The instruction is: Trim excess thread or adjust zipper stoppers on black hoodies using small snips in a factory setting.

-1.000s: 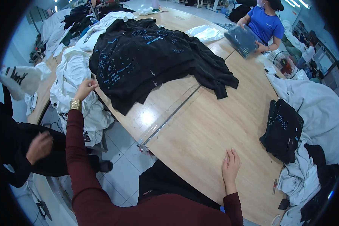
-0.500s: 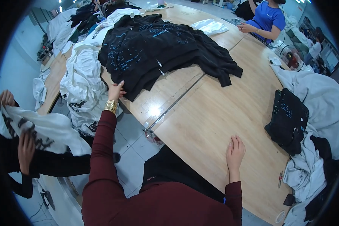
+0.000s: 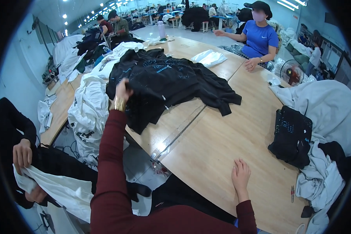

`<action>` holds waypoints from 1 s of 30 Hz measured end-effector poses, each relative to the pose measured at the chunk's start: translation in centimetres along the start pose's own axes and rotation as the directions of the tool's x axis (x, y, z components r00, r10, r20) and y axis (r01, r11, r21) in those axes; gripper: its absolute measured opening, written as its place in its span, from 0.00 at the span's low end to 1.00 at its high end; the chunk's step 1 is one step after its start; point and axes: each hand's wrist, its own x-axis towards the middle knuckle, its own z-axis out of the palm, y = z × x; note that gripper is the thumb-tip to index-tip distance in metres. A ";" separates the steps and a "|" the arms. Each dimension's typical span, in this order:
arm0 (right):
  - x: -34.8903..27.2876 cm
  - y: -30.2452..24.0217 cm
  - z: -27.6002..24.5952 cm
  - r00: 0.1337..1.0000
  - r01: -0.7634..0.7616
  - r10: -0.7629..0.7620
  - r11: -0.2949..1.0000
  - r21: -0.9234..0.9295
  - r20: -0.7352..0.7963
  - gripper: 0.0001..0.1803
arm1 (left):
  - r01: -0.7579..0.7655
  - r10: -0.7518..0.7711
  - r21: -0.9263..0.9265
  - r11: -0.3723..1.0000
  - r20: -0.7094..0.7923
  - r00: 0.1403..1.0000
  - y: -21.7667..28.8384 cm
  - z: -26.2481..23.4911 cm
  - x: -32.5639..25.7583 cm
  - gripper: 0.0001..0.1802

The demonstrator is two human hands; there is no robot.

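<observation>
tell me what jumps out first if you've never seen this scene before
The big heap of black garments with pale blue print sprawls across the far half of the wooden table, and the left hand is gripping its near edge. The right hand lies flat on bare wood at the near edge. White garments spill off the table's left side, and a folded black stack sits at the right.
</observation>
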 end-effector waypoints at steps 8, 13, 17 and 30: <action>11.3 -5.4 -8.0 0.959 0.280 -0.264 0.940 0.192 -0.107 0.29 | -0.537 0.625 -0.338 0.772 0.252 0.739 11.5 11.9 -14.6 0.03; 17.7 -15.4 -3.9 0.895 0.439 -0.385 0.850 0.289 -0.227 0.57 | -0.397 0.643 -0.533 0.747 0.429 0.634 9.8 14.0 -24.5 0.15; 20.7 -15.4 3.2 0.946 0.282 -0.175 0.859 0.427 -0.272 0.44 | -0.390 0.557 -0.478 0.787 0.279 0.782 9.1 9.2 -28.2 0.24; 18.7 -17.7 -19.2 0.810 0.538 -0.028 0.431 0.724 -0.585 0.17 | -0.922 0.932 -0.220 0.317 -0.108 0.346 7.6 -2.2 -19.3 0.12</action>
